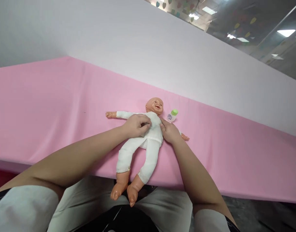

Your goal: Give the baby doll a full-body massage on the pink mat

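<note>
A baby doll (154, 132) with a hard plastic head, hands and feet and a white cloth body lies on its back, feet toward me. My left hand (137, 125) rests on the doll's torso, fingers loosely bent, with a gap between thumb and forefinger and nothing visible in it. At the doll's other side is my right hand (171, 131), its thumb on the front of the torso and its fingers around the side, partly hidden. Beside the doll's head, just beyond my right hand, a small clear bottle (171, 117) with a green cap leans at a tilt.
Pink cloth (65, 96) covers the table, whose front edge runs close to my lap. The doll's feet hang past that edge. A white wall (114, 42) rises behind the table, with a glass window (246, 29) above it at the right.
</note>
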`<action>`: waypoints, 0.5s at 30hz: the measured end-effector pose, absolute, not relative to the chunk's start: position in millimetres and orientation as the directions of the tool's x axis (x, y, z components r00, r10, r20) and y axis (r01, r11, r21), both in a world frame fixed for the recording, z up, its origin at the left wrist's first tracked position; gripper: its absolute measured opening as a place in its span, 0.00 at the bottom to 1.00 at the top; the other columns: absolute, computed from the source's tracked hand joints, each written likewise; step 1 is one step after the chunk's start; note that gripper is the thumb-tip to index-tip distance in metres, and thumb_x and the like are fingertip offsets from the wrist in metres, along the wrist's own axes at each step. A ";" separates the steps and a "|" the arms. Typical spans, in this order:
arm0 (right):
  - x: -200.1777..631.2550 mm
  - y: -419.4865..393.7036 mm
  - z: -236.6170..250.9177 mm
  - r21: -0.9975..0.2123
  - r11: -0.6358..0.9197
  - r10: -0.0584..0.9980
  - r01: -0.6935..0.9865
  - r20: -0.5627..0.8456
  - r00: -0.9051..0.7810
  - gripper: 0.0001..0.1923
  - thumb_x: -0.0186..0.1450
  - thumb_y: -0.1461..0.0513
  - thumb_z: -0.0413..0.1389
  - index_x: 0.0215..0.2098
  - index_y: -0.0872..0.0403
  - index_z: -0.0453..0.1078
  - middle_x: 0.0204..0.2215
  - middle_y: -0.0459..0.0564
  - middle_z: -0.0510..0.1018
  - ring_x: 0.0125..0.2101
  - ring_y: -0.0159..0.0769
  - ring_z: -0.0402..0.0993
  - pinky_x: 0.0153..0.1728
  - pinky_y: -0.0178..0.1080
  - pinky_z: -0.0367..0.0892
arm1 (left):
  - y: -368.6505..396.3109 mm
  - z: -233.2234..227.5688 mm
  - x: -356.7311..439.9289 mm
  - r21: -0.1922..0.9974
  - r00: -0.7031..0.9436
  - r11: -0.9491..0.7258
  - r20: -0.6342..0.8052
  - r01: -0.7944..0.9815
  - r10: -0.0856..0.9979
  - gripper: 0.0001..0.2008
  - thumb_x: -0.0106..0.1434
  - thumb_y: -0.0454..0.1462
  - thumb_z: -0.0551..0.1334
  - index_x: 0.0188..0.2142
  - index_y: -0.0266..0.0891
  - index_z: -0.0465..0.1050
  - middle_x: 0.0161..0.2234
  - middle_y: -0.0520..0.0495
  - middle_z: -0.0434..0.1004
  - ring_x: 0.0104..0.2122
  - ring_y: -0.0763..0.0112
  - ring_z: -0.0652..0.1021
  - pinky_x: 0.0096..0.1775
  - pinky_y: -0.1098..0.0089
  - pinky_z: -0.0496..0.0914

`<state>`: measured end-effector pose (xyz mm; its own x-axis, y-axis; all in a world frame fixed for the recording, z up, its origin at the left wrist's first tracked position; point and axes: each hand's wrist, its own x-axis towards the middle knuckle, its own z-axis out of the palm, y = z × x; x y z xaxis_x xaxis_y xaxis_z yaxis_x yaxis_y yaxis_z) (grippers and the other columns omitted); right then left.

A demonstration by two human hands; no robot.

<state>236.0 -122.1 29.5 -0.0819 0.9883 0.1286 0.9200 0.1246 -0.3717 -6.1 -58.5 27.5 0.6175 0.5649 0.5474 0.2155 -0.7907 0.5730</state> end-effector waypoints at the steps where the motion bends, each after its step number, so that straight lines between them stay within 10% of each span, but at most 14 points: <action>1: 237.2 -121.5 29.6 -0.364 0.116 0.989 0.924 0.127 -0.074 0.25 0.79 0.53 0.42 0.70 0.45 0.65 0.60 0.54 0.80 0.58 0.53 0.77 0.62 0.58 0.68 | -65.7 31.6 -6.4 0.582 0.662 -0.799 0.541 0.149 0.518 0.13 0.65 0.40 0.60 0.41 0.42 0.84 0.43 0.44 0.86 0.46 0.57 0.84 0.52 0.59 0.76; 8: 242.3 -115.9 22.9 -0.391 0.110 0.983 0.914 0.181 -0.040 0.23 0.78 0.54 0.45 0.66 0.51 0.70 0.61 0.56 0.78 0.61 0.47 0.72 0.63 0.52 0.66 | -96.1 49.5 -0.3 0.689 0.913 -0.711 0.367 -0.139 0.177 0.14 0.71 0.41 0.60 0.44 0.50 0.87 0.48 0.46 0.87 0.59 0.57 0.81 0.69 0.54 0.63; 15: 242.6 -119.0 28.1 -0.421 0.137 0.984 0.897 0.162 -0.074 0.22 0.78 0.55 0.45 0.62 0.51 0.72 0.57 0.55 0.81 0.55 0.45 0.76 0.60 0.49 0.68 | -70.7 35.2 1.4 0.526 0.934 -0.844 0.235 0.110 0.268 0.23 0.76 0.51 0.54 0.66 0.56 0.74 0.75 0.50 0.59 0.76 0.55 0.56 0.74 0.49 0.43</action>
<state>242.6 -119.0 28.1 -0.0744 0.9839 0.1624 0.8968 0.1372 -0.4206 1.4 -70.7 35.2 0.9344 0.2677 0.2350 0.1096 -0.8437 0.5256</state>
